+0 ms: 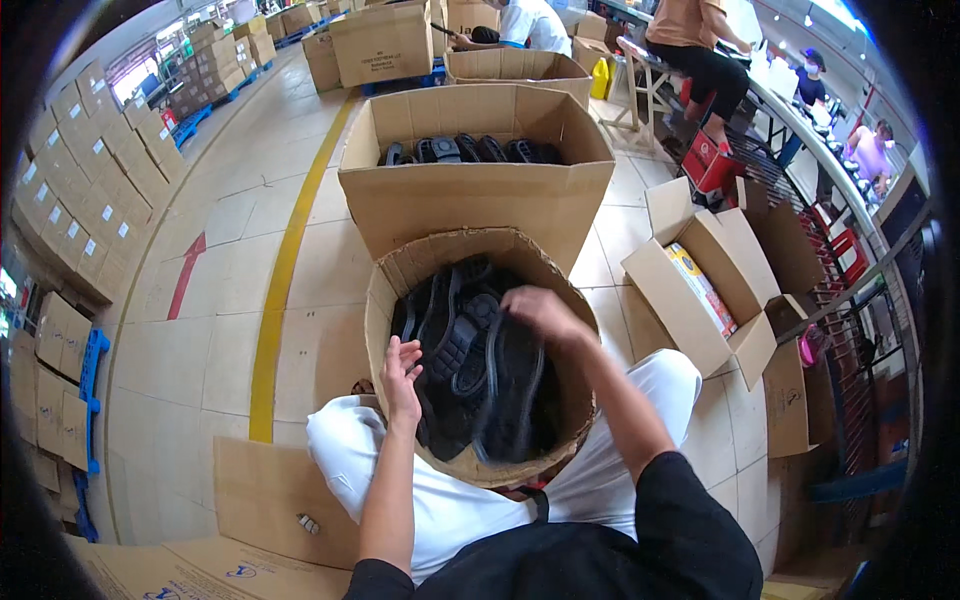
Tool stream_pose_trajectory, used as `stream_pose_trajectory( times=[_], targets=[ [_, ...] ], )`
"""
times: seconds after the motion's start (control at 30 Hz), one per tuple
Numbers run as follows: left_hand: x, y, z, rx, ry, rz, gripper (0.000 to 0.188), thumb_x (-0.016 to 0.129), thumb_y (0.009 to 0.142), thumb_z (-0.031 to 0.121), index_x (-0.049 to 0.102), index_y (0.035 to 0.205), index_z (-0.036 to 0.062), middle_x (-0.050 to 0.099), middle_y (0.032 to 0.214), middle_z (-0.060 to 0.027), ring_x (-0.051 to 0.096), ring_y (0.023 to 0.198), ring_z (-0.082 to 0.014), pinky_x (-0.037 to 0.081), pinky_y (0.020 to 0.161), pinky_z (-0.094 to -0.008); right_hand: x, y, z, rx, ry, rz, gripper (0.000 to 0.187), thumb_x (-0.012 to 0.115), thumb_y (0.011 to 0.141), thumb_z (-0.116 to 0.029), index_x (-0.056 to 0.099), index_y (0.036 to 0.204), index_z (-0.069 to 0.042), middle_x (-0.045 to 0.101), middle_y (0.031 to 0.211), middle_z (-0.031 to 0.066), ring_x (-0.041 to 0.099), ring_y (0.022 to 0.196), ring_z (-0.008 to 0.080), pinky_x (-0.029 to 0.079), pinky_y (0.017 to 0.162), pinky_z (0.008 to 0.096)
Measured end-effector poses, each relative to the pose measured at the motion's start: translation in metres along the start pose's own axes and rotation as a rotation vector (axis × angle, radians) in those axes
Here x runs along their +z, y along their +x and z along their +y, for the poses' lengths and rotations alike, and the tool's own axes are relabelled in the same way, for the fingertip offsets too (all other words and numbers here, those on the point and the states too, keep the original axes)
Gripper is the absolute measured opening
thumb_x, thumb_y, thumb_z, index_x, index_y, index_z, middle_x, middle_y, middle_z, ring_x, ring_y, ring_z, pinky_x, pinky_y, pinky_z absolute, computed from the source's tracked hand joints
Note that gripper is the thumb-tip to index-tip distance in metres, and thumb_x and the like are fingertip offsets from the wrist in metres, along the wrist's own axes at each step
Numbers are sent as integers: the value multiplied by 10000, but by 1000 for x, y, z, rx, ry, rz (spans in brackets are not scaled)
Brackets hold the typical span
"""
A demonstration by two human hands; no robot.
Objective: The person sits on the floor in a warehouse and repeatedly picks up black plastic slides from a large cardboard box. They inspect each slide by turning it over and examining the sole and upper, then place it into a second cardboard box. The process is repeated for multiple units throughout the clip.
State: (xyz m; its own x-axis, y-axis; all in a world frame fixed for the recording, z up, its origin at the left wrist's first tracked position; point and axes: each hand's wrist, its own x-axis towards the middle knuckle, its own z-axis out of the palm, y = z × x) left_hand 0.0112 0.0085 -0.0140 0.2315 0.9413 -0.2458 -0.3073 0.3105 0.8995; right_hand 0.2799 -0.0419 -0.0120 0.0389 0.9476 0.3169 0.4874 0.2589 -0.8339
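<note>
Between my knees stands a worn cardboard box holding several black shoe soles, heaped loosely with some on edge. My right hand is closed on the upper end of one black shoe sole, which hangs upright over the pile and looks slightly blurred. My left hand is at the box's left side, fingers up and apart, with nothing in it. The lower soles are hidden under the upper ones.
A larger carton with more black soles stands just beyond. At the right lies an open carton with a colourful box inside. Flattened cardboard is at my lower left. Stacked cartons line the left; people sit at a bench far right.
</note>
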Motion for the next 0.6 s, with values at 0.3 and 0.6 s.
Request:
stream_pose_trajectory(
  times=[0.3, 0.6],
  targets=[
    [9, -5, 1, -45, 59, -128, 408, 469, 812, 466, 575, 884, 79, 585, 894, -35, 516, 804, -105, 375, 695, -256, -130, 86, -196, 107, 511, 535, 594, 502, 810, -398, 281, 1215, -24, 593, 780, 154, 538, 450, 155, 439, 428, 240],
    [-1, -8, -2, -33, 74, -82, 391, 473, 817, 448, 588, 838, 75, 588, 846, -21, 515, 755, -89, 374, 659, -231, -19, 79, -225, -104, 175, 267, 346, 601, 784, -192, 491, 1067, -27, 576, 569, 62, 517, 460, 68, 412, 427, 201]
  ],
)
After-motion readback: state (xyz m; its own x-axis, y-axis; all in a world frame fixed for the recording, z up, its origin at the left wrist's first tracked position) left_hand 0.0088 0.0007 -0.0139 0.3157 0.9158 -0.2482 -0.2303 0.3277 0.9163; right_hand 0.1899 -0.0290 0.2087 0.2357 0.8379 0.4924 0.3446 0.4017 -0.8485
